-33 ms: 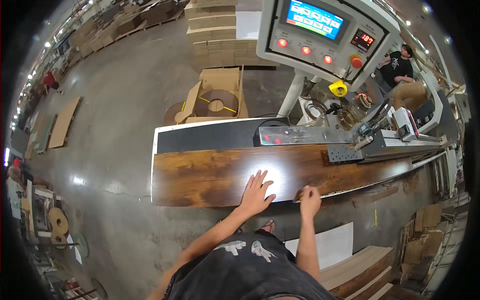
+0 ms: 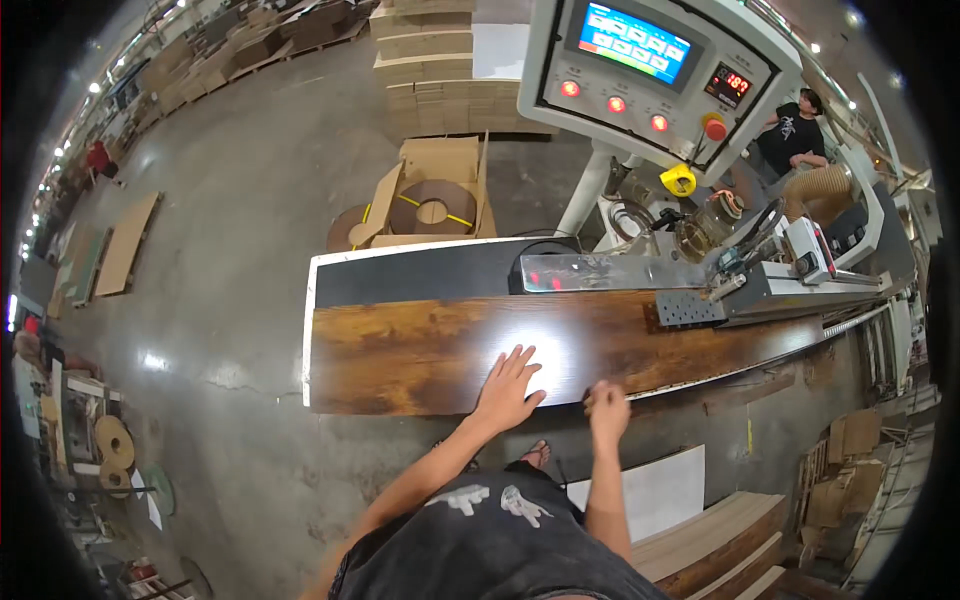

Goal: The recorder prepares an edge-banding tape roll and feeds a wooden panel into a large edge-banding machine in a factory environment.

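Observation:
A long wood-grain board [image 2: 400, 350] in dark brown lies on the machine's table, its right end running alongside the machine. My left hand [image 2: 508, 390] rests open on the board's face, fingers spread and pointing away from me, beside a bright reflection. At the near edge of the board is my right hand [image 2: 606, 412], closed with the fingers curled together. A small dark bit shows at its fingertips, too hidden to name. Beyond the board runs a clear guard strip [image 2: 610, 272], and a perforated metal plate [image 2: 690, 308] sits over the board's far edge.
The control panel [image 2: 650, 75] with screen and lit red buttons stands ahead on a post. A cardboard box [image 2: 440, 160] of edging rolls [image 2: 425, 190] is behind the table. Stacked boards [image 2: 720, 540] lie at my lower right. Another person [image 2: 793, 135] stands beyond the machine.
My right hand has shifted slightly left and toward me; the brown piece seen at its fingertips is now mostly hidden. The left hand stays flat on the board, which has moved slightly right.

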A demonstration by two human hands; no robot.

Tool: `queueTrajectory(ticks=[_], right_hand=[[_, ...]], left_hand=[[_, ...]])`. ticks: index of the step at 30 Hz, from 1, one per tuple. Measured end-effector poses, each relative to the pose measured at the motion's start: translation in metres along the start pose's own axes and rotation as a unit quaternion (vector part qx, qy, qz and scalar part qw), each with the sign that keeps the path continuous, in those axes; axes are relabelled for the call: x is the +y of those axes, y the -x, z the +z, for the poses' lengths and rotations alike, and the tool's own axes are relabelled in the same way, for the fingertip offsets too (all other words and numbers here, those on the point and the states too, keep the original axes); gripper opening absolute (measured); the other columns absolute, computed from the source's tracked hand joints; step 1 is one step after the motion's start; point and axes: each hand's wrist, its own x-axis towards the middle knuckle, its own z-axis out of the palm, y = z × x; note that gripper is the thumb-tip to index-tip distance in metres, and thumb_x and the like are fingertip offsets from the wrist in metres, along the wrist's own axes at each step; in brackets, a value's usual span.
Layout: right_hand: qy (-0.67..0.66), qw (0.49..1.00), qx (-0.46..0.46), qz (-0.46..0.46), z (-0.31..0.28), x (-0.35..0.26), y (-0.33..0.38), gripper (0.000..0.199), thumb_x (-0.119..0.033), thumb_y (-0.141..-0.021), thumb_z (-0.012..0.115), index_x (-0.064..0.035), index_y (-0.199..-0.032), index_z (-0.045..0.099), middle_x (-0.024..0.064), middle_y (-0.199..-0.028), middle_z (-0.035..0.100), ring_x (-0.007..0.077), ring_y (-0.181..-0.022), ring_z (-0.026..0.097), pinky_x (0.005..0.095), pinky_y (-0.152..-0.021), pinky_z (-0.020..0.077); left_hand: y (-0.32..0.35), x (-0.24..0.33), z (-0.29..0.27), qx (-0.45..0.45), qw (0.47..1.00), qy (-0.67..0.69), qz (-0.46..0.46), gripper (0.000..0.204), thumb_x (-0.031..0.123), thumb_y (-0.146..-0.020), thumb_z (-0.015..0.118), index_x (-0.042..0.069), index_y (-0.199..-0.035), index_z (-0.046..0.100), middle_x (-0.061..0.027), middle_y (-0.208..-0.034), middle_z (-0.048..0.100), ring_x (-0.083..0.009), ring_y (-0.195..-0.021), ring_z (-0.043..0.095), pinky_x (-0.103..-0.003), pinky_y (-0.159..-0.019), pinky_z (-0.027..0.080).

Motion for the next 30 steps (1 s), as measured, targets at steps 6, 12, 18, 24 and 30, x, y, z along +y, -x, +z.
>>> queueTrajectory(ticks=[6, 12, 18, 24, 30], right_hand=[[-0.123, 0.899, -0.339, 0.247, 0.066, -0.015, 0.107, 0.053, -0.051, -0.099, 0.050, -0.0024, -0.094, 0.069, 0.0052, -0.075, 0.069, 0.0116, -0.058, 0.062, 0.0240, -0.047, 0.0398], [-0.188, 0.821, -0.438, 0.315, 0.107, -0.051, 0.109, 0.053, -0.052, -0.100, 0.045, -0.0031, -0.108, 0.064, 0.0077, -0.092, 0.073, 0.0124, -0.068, 0.066, 0.0238, -0.050, 0.0429], [-0.226, 0.872, -0.290, 0.324, 0.116, -0.038, 0.100, 0.044, -0.045, -0.098, 0.055, -0.0025, -0.094, 0.066, 0.0075, -0.081, 0.071, 0.0146, -0.063, 0.065, 0.0259, -0.048, 0.0429], [-0.243, 0.886, -0.228, 0.322, 0.079, -0.014, 0.070, 0.048, -0.041, -0.098, 0.056, 0.0050, -0.093, 0.066, 0.0122, -0.079, 0.071, 0.0153, -0.057, 0.064, 0.0256, -0.045, 0.0421], [-0.212, 0.888, -0.247, 0.325, 0.043, 0.005, 0.032, 0.049, -0.040, -0.098, 0.057, 0.0073, -0.093, 0.070, 0.0120, -0.077, 0.072, 0.0148, -0.057, 0.064, 0.0274, -0.046, 0.0431]], left_hand=[[0.079, -0.042, -0.101, 0.001, 0.989, -0.116, -0.094, 0.064, 0.045, -0.089, 0.061, 0.005, -0.138, 0.048, -0.0168, -0.154, 0.034, -0.0363, -0.144, 0.026, -0.052, -0.117, 0.021], [0.142, -0.072, -0.164, -0.006, 0.982, -0.160, -0.103, 0.066, 0.023, -0.080, 0.072, 0.008, -0.140, 0.049, -0.0151, -0.154, 0.034, -0.0371, -0.142, 0.030, -0.054, -0.114, 0.026], [0.124, -0.071, -0.138, -0.013, 0.983, -0.169, -0.067, 0.067, 0.008, -0.070, 0.076, 0.007, -0.133, 0.054, -0.0196, -0.150, 0.039, -0.0442, -0.137, 0.036, -0.051, -0.111, 0.034], [0.095, -0.051, -0.096, -0.059, 0.989, -0.106, -0.085, 0.068, 0.009, -0.069, 0.077, 0.007, -0.133, 0.054, -0.0232, -0.148, 0.039, -0.0479, -0.134, 0.037, -0.051, -0.108, 0.038], [0.048, -0.011, -0.078, -0.128, 0.970, -0.205, -0.032, 0.067, 0.013, -0.070, 0.076, 0.003, -0.132, 0.054, -0.0306, -0.145, 0.038, -0.0518, -0.130, 0.038, -0.054, -0.107, 0.037]])
